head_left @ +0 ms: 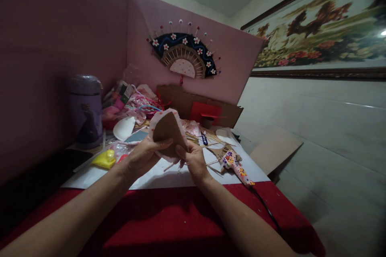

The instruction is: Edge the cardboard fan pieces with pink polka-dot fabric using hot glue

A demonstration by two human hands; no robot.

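Both hands hold up a brown cardboard piece [167, 131] with one curved edge, backed by pink fabric with red dots whose margin [156, 119] sticks out past the cardboard. My left hand [149, 150] grips its lower left, thumb across the cardboard. At the lower right corner, my right hand [194, 160] pinches the piece between thumb and fingers. Beneath the hands lies a white sheet [144, 180]. To the right of my right hand rests a flower-patterned glue gun [237, 166] with a black cord.
A purple flask [86, 112] stands at the left, near a yellow packet [104, 159] and a pile of craft materials [141, 100]. A decorated fan [183, 56] hangs on the pink board. Thin sticks and a blue-handled tool [204, 138] lie behind the hands. Red cloth [169, 216] covers the table front.
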